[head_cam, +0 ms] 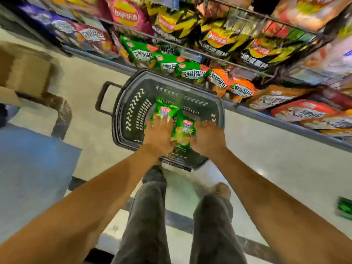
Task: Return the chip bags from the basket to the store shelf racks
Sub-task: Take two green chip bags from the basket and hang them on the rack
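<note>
A dark plastic basket [131, 111] sits on the pale floor in front of the shelf racks [219, 54]. Two green chip bags lie in it: one toward the far left [165, 110], one nearer and to the right [183, 130]. My left hand [159, 136] reaches into the basket, palm down, with spread fingers resting on the left bag's lower edge. My right hand [206, 138] is lowered beside the right bag, its fingers touching that bag's right side. Motion blur hides whether either hand has closed a grip.
The wire racks hold rows of green, orange, yellow-black and red chip bags [190, 70]. A cardboard box [24, 73] and a blue surface [34, 168] lie at left. My legs [148, 216] stand just behind the basket. A green item [344, 206] lies at far right.
</note>
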The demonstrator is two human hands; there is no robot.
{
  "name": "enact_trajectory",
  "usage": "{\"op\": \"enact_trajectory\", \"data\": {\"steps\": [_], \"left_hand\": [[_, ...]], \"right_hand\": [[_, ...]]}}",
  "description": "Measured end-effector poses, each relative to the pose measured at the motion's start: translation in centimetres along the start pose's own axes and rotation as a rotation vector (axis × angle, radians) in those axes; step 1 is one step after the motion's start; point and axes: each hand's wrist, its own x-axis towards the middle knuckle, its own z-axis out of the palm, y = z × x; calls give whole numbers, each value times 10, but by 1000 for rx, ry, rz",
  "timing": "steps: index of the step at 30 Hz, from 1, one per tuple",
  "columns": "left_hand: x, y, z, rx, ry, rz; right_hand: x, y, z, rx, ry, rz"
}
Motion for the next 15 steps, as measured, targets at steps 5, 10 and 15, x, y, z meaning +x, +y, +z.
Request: {"op": "enact_trajectory", "data": {"steps": [5, 10, 15], "left_hand": [[86, -53, 73, 56, -15, 114], [181, -93, 172, 84, -41, 151], [264, -109, 264, -88, -12, 20]], "right_hand": [[77, -21, 86, -27, -81, 117], [152, -20, 193, -5, -162, 238], [215, 2, 293, 211, -97, 542]]}}
